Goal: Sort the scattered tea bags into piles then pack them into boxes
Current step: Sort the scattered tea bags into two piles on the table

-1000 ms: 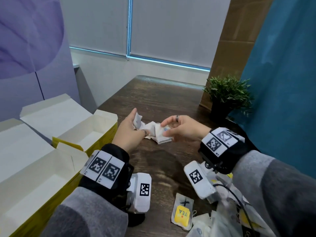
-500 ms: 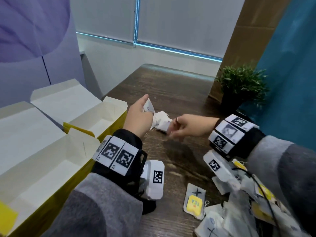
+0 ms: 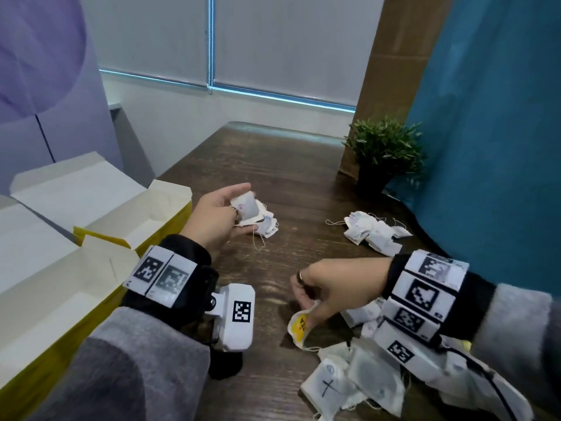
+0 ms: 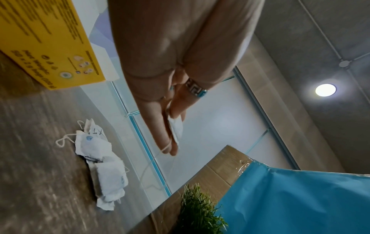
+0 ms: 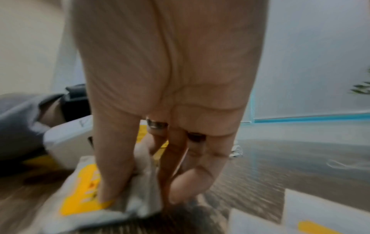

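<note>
Sorting is under way, packing not begun. Head view: the left hand [image 3: 217,218] pinches a white tea bag [image 3: 247,208] over a small pile [image 3: 267,226]; a second pile [image 3: 373,230] lies apart on the bench [image 3: 273,165]; the right hand [image 3: 331,284] lifts a yellow-labelled bag [image 3: 299,326] beside the unsorted heap [image 3: 358,381]. Both boxes [image 3: 60,268] stand open, their visible interiors bare. Left wrist view: fingers [image 4: 160,129] clamp the white bag's edge. Right wrist view: blurred, fingers [image 5: 114,158] curl around the yellow bag.
</note>
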Demonstrator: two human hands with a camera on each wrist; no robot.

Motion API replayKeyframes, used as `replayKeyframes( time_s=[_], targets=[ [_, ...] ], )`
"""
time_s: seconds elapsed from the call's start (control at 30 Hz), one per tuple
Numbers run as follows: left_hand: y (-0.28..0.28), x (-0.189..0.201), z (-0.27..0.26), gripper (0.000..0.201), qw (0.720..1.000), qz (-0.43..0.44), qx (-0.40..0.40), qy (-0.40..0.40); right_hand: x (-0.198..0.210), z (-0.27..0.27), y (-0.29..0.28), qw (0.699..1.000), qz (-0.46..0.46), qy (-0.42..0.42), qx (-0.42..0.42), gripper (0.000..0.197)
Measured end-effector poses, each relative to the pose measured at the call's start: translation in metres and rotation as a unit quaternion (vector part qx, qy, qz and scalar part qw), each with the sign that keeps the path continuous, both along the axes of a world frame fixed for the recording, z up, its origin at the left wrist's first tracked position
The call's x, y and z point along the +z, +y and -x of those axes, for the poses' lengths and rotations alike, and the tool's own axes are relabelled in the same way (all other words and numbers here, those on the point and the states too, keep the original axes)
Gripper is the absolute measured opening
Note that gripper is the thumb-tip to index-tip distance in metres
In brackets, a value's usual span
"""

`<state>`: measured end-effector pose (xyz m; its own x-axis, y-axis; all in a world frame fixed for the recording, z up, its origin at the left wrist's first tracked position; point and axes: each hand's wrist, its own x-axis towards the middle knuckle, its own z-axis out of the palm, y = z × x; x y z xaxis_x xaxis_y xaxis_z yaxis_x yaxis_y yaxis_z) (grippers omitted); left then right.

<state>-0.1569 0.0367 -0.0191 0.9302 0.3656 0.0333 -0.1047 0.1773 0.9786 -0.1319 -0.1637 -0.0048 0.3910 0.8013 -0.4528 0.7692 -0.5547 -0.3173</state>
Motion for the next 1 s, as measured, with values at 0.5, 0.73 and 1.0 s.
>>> replayKeyframes(
  time_s=[0.5,0.73,1.0],
  targets=[
    [-0.019,-0.004,0.0,0.044,0.996,-0.053,-0.045,0.051,0.026,-0.042,-0.023,0.791,-0.452,0.225,-0.347,0.018],
    [-0.021,0.001,-0.006,0.028,0.995,-0.031,-0.065,0.068,0.014,-0.044,-0.059,0.984,-0.011,0.036,-0.175,0.031],
    [-0.071,0.015,0.015,0.019,0.876,-0.394,-0.264,0.091,0.005,-0.04,-0.065,0.986,0.031,-0.026,-0.16,0.024]
  ],
)
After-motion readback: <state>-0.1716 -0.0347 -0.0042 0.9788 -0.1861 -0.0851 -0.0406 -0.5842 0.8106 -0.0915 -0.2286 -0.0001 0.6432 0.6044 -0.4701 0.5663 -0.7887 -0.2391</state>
